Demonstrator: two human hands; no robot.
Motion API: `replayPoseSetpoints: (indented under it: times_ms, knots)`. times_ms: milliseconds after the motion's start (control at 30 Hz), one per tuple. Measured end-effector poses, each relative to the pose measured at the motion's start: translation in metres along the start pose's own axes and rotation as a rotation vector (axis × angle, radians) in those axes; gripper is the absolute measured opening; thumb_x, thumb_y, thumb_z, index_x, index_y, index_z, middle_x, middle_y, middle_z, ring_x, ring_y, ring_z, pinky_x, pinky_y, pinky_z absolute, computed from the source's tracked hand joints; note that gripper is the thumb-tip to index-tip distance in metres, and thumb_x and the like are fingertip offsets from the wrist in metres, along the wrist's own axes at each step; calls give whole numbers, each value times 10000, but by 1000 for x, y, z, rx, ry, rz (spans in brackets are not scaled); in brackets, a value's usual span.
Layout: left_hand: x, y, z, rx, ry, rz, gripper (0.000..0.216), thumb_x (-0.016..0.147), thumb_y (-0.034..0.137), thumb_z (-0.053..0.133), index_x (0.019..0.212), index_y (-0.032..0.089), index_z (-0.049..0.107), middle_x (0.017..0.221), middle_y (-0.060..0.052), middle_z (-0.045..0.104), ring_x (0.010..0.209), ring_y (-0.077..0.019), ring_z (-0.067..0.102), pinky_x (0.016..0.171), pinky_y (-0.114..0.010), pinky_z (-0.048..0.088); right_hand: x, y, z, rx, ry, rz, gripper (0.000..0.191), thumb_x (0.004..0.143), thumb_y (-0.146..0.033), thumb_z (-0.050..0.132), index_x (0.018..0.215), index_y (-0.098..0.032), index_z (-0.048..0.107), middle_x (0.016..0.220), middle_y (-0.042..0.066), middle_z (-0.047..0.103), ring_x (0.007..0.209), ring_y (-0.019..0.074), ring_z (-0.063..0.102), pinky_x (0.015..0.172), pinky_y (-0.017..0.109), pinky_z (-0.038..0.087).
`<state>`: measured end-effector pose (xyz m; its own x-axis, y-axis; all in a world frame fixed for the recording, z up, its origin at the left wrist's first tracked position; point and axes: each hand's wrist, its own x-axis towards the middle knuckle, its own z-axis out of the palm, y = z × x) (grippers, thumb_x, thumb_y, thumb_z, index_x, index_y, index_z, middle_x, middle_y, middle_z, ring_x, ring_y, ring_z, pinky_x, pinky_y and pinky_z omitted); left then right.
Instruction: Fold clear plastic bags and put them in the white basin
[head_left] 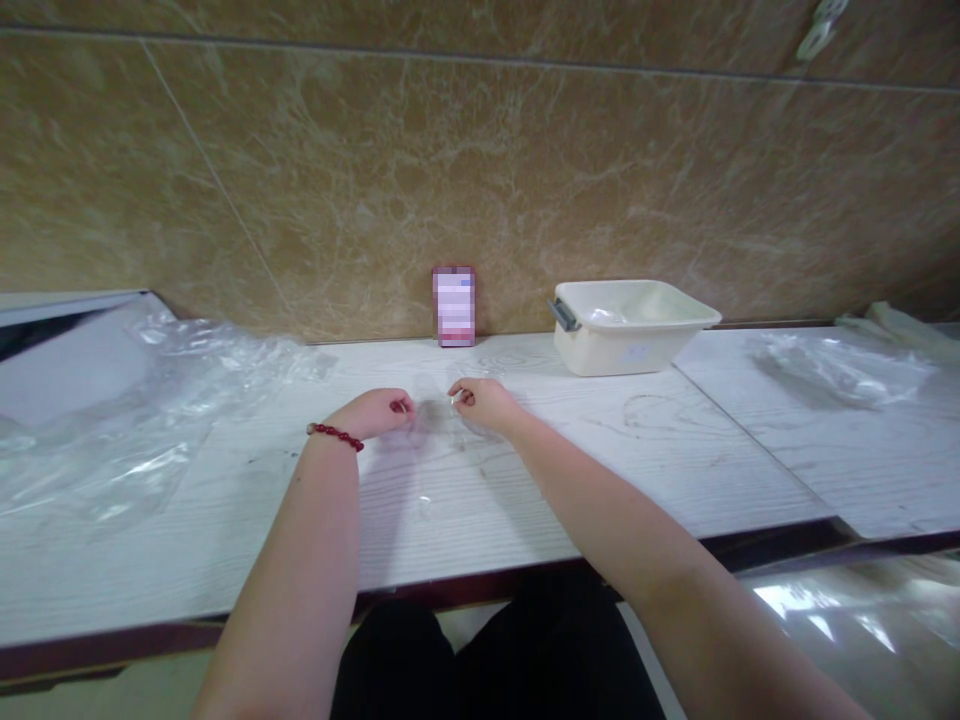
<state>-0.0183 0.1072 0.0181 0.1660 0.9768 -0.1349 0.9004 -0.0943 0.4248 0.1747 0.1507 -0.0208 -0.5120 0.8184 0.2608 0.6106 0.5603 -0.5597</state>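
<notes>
One pale item (455, 398) sits pinched in the right hand (484, 403) (left hand (381, 411): hold unclear).

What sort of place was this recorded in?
Probably an indoor work area, exact kind unclear: a white table along a marbled wall, with loose clear plastic and a cream tub on it.

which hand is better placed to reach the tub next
Likely the right hand: it is nearer the tub, while the left hand would have to cross past it. Fingers on both look pinched.
</notes>
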Motion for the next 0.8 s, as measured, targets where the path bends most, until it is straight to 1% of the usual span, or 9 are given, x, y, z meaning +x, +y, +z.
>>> replayPoseSetpoints:
  times_ms: [67, 133, 167, 267, 333, 467, 600, 800]
  knots:
    - [1, -4, -1, 14, 33, -38, 289, 613, 381, 496, 824, 225, 617, 733, -19, 625, 664, -172, 561, 605, -240, 399, 0, 1, 1, 3, 1, 13, 220, 686, -180, 519, 895, -192, 586, 691, -11, 610, 621, 79, 527, 615, 188, 378]
    - [4, -8, 0, 38, 40, -2, 348, 622, 408, 500, 907, 244, 614, 827, -30, 630, 758, -187, 566, 680, -250, 405, 1, 2, 2, 9, 5, 12, 211, 682, -183, 528, 886, -191, 581, 683, -12, 608, 614, 79, 528, 604, 185, 378]
    - [6, -10, 2, 59, 49, 34, 366, 628, 419, 499, 932, 250, 614, 893, -38, 623, 837, -198, 554, 741, -257, 394, 1, 3, 2, 12, 9, 10, 206, 680, -183, 529, 879, -189, 580, 678, -11, 606, 609, 79, 527, 597, 184, 377]
    - [11, -15, 7, 122, 75, 89, 398, 646, 441, 495, 990, 272, 603, 1099, -54, 549, 1076, -229, 426, 898, -299, 297, 1, 3, 2, 14, 21, 12, 195, 680, -182, 528, 869, -180, 576, 671, -9, 600, 591, 78, 520, 583, 184, 377]
    - [12, -15, 9, 130, 59, 75, 424, 652, 459, 493, 1031, 292, 580, 1191, -49, 485, 1154, -243, 339, 935, -326, 249, 1, 3, 1, 10, 25, 11, 187, 681, -176, 522, 861, -178, 572, 669, -11, 594, 583, 75, 514, 584, 184, 377]
    - [11, -11, 10, 163, -3, 57, 485, 653, 515, 474, 1093, 319, 529, 1271, -52, 401, 1187, -284, 279, 947, -376, 210, 0, 2, -1, 3, 24, 20, 191, 676, -172, 516, 861, -180, 563, 669, -16, 590, 586, 75, 511, 586, 183, 375]
    - [11, -8, 11, 205, -45, 5, 532, 641, 576, 452, 1121, 350, 491, 1315, -67, 328, 1198, -328, 235, 939, -443, 179, -1, 1, -2, -21, 18, 44, 203, 679, -168, 508, 875, -181, 558, 691, -6, 597, 599, 81, 514, 575, 184, 370]
    - [13, -10, 15, 209, -52, -34, 599, 601, 637, 448, 1124, 348, 488, 1324, -81, 304, 1213, -367, 164, 924, -487, 166, -1, 3, -3, -66, -1, 59, 174, 696, -179, 506, 860, -187, 563, 686, -4, 598, 593, 86, 511, 558, 187, 366]
